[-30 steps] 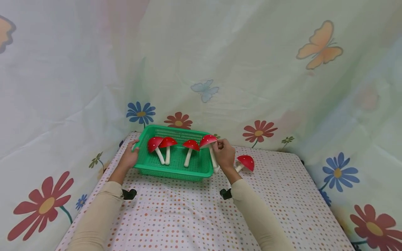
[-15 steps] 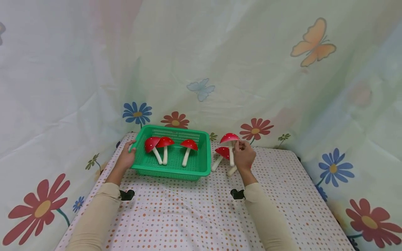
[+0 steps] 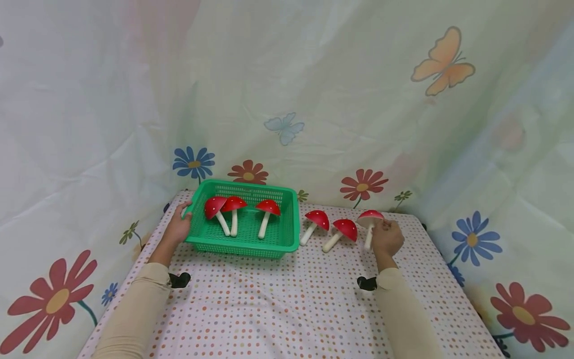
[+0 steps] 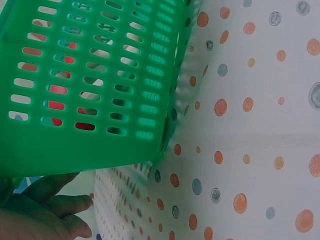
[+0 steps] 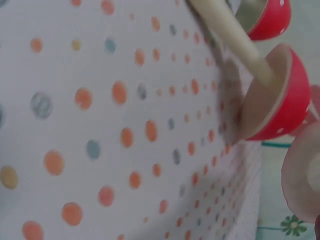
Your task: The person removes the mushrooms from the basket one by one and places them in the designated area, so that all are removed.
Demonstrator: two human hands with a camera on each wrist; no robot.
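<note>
Near the far right corner of the surface (image 3: 269, 309), a mushroom (image 3: 369, 217) is pinched by the right hand (image 3: 388, 238), while the basket (image 3: 251, 247) (red glimpsed through its slots only from the left wrist) is gripped by the left hand (image 3: 178, 228).

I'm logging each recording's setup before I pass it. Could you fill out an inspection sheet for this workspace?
Surface: white dotted cloth, lightly creased.
Job's things: green basket holding three red-capped mushrooms; two loose mushrooms lie on the cloth to its right; a held mushroom is farther right, contact with the cloth unclear.
Clutter: nothing seen.
Hands: left hand grips the basket's left rim; right hand pinches the held mushroom.
Cables: nothing seen.
Surroundings: pale sheet printed with flowers and butterflies, behind and on both sides.
</note>
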